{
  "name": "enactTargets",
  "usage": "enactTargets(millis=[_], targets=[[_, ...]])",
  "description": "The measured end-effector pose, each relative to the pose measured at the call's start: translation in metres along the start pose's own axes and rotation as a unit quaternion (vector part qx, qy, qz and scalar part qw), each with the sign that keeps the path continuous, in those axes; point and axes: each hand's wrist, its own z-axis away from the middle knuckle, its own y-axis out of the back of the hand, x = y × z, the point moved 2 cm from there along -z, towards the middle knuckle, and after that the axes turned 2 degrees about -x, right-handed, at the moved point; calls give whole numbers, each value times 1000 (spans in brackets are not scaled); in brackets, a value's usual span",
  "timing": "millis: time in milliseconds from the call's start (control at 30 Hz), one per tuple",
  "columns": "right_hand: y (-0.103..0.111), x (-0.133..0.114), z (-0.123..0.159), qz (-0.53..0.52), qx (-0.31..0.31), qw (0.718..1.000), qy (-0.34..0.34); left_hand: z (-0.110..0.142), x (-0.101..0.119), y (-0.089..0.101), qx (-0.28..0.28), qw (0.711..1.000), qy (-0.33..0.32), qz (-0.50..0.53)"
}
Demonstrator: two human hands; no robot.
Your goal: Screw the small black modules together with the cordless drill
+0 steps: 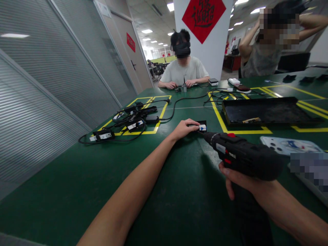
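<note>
My right hand is wrapped round the grip of a black cordless drill with red buttons. The drill points left and away from me. Its bit tip meets or hovers at a small black case on the green table; I cannot tell if they touch. White and blue parts show inside the case. My left hand pinches the case from its left side, fingers closed on it and partly covering it. The left forearm stretches across the table.
Black adapters and cables lie tangled at left inside yellow tape. A black tray holding a small piece stands at right. A phone case lies near my right arm. One person works across the table; another sits at far right.
</note>
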Motion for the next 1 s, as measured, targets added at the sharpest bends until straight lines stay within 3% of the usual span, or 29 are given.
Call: enactTargets(millis=[400,1000], targets=[[4,3,0,44,-17,999,-17,0,0,0,0,1000,2,8],[-4,-4,0,-45,-6,999,6,0,-2,1,-22,1000,3,-21]])
